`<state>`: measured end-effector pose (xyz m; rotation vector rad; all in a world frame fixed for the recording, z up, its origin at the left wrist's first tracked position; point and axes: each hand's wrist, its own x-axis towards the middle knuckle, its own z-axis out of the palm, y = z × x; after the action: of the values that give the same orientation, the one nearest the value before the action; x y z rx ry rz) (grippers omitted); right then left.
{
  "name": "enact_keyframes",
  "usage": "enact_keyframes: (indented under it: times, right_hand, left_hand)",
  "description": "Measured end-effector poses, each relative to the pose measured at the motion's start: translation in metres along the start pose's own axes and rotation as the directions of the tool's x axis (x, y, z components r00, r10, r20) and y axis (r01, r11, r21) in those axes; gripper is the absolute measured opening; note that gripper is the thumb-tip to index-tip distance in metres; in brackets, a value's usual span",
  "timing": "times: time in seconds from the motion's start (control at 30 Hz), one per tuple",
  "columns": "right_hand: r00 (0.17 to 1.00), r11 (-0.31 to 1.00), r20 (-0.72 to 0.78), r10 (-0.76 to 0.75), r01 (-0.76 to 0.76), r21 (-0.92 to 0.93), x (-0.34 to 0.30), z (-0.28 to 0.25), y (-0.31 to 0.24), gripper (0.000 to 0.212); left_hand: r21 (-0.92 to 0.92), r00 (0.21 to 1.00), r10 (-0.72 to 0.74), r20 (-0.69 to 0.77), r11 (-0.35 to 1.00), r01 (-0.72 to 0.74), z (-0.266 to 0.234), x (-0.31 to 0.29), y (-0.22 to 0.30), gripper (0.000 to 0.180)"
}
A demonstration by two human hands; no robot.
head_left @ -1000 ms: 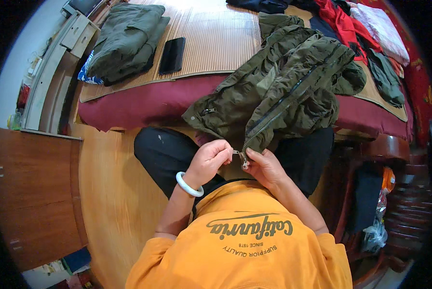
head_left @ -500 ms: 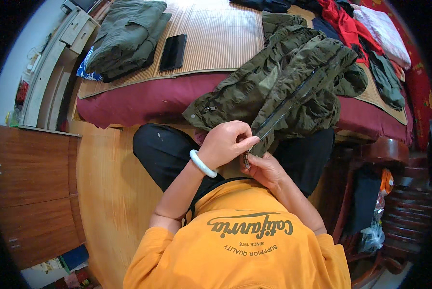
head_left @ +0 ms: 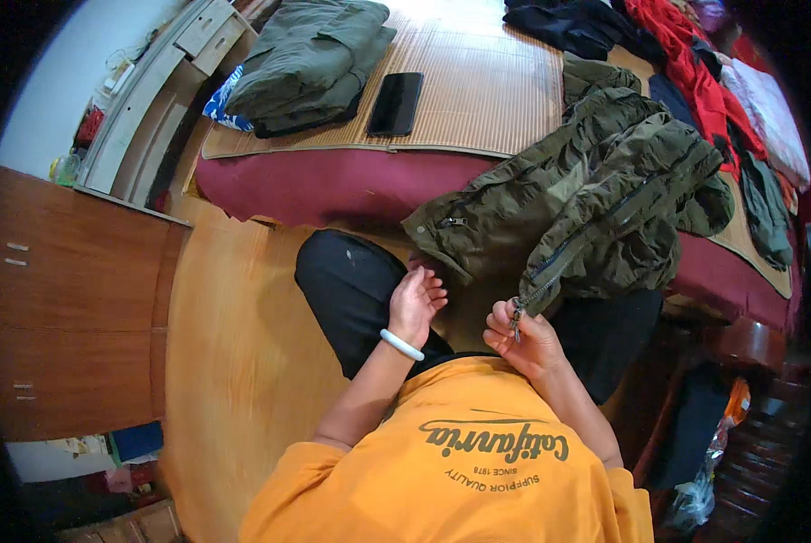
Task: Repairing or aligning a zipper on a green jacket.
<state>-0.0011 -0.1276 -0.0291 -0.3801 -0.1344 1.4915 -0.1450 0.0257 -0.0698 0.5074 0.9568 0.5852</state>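
Observation:
A dark olive green jacket (head_left: 514,208) hangs over the near edge of the bed, its front unfastened. My right hand (head_left: 532,346) pinches the bottom end of the jacket's metal zipper (head_left: 548,276), just above my lap. A bit to the left, my left hand (head_left: 413,306) is raised with fingers loosely curled and apart, palm toward the right. It holds nothing and sits just below the jacket's left front corner, where a small zipped pocket (head_left: 453,222) shows. A pale bangle (head_left: 402,345) circles my left wrist.
Folded olive clothing (head_left: 310,63) and a black phone (head_left: 395,104) lie on the bamboo mat (head_left: 464,54). Red clothing (head_left: 686,72) and other garments are piled at the far right. Wooden cabinets (head_left: 71,299) stand left; a dark wooden chair (head_left: 749,348) is right.
My left hand has let go of the zipper area and drawn away to the left, its fingers loosening. My right hand keeps its hold on the zipper end. The view has shifted.

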Motion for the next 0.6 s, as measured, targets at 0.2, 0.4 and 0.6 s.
enact_keyframes:
  times: [0.2, 0.4, 0.6]
  right_hand:
    - [0.933, 0.906, 0.136, -0.333, 0.276, 0.322, -0.013, 0.031, -0.041, 0.007]
    - [0.951, 0.908, 0.101, -0.293, 0.244, 0.340, -0.019, 0.021, -0.029, 0.016]
    - [0.967, 0.922, 0.110, -0.228, 0.178, 0.345, -0.013, 0.016, -0.015, 0.018]
  left_hand:
    - [-0.053, 0.989, 0.119, 0.092, 0.992, -0.115, 0.024, 0.021, 0.021, 0.037]
    - [-0.097, 0.927, 0.323, 0.188, 0.946, -0.310, 0.047, 0.021, 0.039, 0.024]
    - [-0.117, 0.936, 0.298, 0.188, 0.953, -0.280, 0.055, 0.002, 0.046, 0.020]
